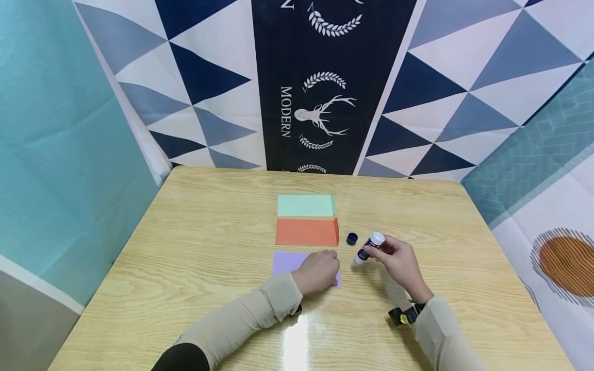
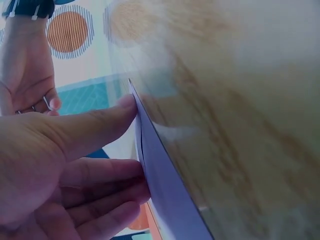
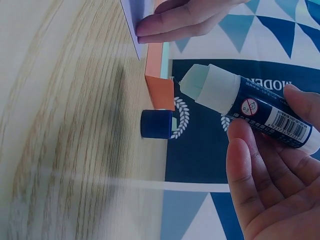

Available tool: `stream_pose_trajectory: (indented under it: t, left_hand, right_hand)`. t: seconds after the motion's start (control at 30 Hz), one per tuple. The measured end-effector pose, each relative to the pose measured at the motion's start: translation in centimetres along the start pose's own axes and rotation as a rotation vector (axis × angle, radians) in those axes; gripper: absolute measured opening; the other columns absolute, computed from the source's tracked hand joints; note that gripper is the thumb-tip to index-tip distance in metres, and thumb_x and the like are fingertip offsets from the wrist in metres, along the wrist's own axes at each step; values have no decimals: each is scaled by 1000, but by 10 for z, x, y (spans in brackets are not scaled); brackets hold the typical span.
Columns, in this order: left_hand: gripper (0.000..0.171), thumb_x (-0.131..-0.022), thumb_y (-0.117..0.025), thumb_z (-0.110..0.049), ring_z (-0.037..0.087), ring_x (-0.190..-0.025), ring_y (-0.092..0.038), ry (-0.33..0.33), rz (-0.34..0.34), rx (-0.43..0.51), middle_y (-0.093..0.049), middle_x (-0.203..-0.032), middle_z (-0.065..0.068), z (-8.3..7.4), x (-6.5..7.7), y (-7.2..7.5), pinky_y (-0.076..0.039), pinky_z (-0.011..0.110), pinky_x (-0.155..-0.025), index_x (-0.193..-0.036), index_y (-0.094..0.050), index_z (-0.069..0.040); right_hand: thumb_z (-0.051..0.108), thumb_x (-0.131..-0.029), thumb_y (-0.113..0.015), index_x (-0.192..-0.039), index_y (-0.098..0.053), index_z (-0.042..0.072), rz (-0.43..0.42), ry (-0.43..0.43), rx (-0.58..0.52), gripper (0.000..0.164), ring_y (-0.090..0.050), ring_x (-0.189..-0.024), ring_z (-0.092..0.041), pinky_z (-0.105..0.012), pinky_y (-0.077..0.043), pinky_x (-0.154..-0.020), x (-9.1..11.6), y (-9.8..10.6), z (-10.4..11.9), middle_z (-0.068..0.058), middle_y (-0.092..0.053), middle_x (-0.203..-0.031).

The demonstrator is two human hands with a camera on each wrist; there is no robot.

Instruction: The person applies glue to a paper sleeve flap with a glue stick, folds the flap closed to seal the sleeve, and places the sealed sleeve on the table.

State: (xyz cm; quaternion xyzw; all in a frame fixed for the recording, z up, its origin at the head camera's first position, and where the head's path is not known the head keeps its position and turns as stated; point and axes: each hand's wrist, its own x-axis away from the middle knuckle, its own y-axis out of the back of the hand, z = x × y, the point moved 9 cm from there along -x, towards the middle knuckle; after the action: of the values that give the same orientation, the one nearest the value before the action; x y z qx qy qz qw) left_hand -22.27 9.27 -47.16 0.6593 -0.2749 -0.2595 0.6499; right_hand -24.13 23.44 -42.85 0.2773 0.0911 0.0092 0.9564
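Note:
A purple paper (image 1: 287,261) lies on the table before me, partly hidden under my left hand (image 1: 317,271). In the left wrist view the thumb and fingertips rest against the upper face of this paper (image 2: 172,210), near its edge, where a slit between layers shows. My right hand (image 1: 401,260) grips a glue stick (image 1: 369,248) between thumb and fingers, tilted with its tip downward. Its pale glue end (image 3: 197,85) is uncapped in the right wrist view. A dark blue cap (image 1: 352,238) stands on the table just left of the right hand.
Beyond the purple paper lie an orange folded paper (image 1: 306,232) and a mint green one (image 1: 305,205), both with a raised flap at the right side. The wooden table (image 1: 195,232) ends at a patterned cloth (image 1: 306,103) behind.

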Motion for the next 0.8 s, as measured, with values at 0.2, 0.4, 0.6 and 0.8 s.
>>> stream_pose_trajectory:
  t: [0.2,0.4,0.6,0.8]
  left_hand:
    - [46,-94,-58,-47,10,-96,-53,-61,50,-162,-61,-117,0,-4,6,-8,-46,19,-86,-118,-69,-9]
    - [23,-98,-58,-31,10,-83,-55,-83,5,-192,-63,-102,-3,-13,8,-3,-50,18,-73,-101,-75,-16]
    - [15,-87,-65,-14,8,-62,-54,-25,-75,-82,-62,-76,-6,-9,-1,9,-49,21,-55,-75,-72,-19]
    - [16,-81,-68,-11,7,-60,-53,-1,-83,-17,-64,-73,-5,2,-12,10,-48,22,-55,-67,-64,-17]
  right_hand:
    - [22,-88,-73,-96,-71,4,0,0,2,20,-64,-68,-17,-30,-55,-61,0,-1,-1,2,-69,-82]
    - [23,-89,-73,-97,-71,4,4,-3,0,21,-64,-68,-15,-30,-56,-61,-1,-1,-1,5,-69,-81]
    - [23,-88,-73,-96,-71,4,-4,-2,-1,20,-64,-68,-14,-30,-56,-61,-2,1,3,3,-69,-81]
    - [22,-88,-74,-95,-71,3,-1,4,-5,21,-63,-67,-10,-30,-56,-61,-2,0,6,2,-69,-81]
